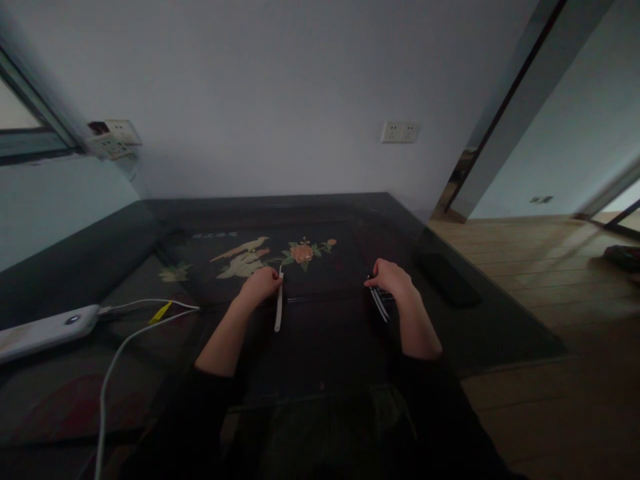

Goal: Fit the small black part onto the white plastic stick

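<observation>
My left hand (pixel 260 287) is closed in a pinch on the upper end of a narrow white strip (pixel 279 312). The strip points down toward me, with what looks like a small hole at its lower end. To the right, my right hand (pixel 394 277) pinches the top of a slim, slightly curved black-and-white strip-like piece (pixel 381 307); its exact kind is too dark to tell. Both hands are low over the dark tabletop (pixel 325 353), well apart from each other. Whether either piece touches the surface I cannot tell.
A dark phone-like slab (pixel 447 280) lies right of my right hand. On the left is a white elongated device (pixel 50 331) with a white cable (pixel 113 367) carrying a yellow tag (pixel 161 312). A wall with a socket (pixel 401 132) stands behind the table.
</observation>
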Demonstrator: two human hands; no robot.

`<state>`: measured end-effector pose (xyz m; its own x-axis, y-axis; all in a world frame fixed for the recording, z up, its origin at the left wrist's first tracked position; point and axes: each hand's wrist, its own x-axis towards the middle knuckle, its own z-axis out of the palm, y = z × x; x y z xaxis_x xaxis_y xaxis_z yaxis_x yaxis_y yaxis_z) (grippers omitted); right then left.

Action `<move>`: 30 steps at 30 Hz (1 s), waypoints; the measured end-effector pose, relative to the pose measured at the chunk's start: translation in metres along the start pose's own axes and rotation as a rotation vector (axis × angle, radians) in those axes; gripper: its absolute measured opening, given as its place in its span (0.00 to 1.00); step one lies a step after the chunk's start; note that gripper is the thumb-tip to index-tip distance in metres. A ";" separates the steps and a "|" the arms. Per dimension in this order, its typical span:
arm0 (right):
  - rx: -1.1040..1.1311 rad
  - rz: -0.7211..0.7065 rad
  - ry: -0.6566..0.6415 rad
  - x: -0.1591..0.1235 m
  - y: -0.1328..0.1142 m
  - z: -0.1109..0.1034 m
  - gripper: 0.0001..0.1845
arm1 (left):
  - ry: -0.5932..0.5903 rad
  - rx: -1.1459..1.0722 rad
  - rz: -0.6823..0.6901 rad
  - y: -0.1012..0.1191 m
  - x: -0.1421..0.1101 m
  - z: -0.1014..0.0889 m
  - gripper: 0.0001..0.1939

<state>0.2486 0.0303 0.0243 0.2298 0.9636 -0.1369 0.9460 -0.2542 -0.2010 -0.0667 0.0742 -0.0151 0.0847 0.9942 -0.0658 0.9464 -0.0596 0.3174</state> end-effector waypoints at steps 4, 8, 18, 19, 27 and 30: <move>-0.016 0.018 -0.040 -0.001 -0.002 0.000 0.16 | -0.015 0.046 -0.019 -0.005 0.000 0.002 0.11; -0.044 0.024 -0.043 -0.002 -0.004 0.000 0.15 | -0.020 0.076 -0.042 -0.006 -0.003 -0.002 0.12; -0.102 -0.091 -0.102 -0.005 -0.013 0.005 0.14 | -0.036 0.101 -0.058 -0.005 -0.006 -0.009 0.12; -0.098 -0.111 -0.102 -0.006 -0.016 0.007 0.13 | -0.032 0.098 -0.058 -0.005 -0.006 -0.009 0.12; 0.007 -0.332 -0.151 -0.023 -0.057 0.026 0.11 | -0.006 0.077 -0.078 -0.003 -0.007 -0.007 0.11; 0.076 -0.389 -0.150 -0.027 -0.066 0.033 0.11 | -0.007 0.082 -0.097 0.000 -0.008 -0.008 0.13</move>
<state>0.1724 0.0183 0.0095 -0.1826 0.9675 -0.1750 0.9347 0.1156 -0.3362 -0.0698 0.0664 -0.0074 -0.0065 0.9951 -0.0986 0.9725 0.0292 0.2310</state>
